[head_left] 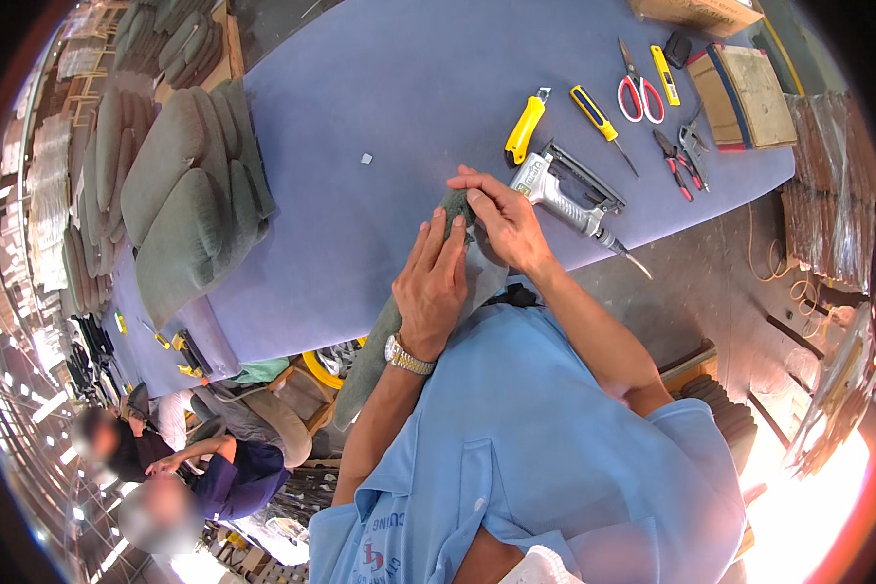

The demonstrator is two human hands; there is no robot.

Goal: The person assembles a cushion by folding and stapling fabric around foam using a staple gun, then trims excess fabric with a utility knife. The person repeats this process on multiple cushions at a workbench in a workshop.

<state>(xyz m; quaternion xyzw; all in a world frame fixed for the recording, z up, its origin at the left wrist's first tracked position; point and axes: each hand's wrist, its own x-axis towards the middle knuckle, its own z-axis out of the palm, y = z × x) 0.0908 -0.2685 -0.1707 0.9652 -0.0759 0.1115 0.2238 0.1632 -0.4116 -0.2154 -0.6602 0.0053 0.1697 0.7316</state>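
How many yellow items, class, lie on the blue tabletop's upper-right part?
3: a utility knife at left, a screwdriver in the middle, a slim item right of the scissors.

The left forearm (375,419) rises from the lower edge to a nearly straight wrist. The left hand (431,292) lies back up, its fingers stretched long and pointing away from the body. The right forearm (594,326) slants inward from a bent elbow (642,389); the right hand (506,224) angles leftward, fingers bent, just beyond the left fingertips.
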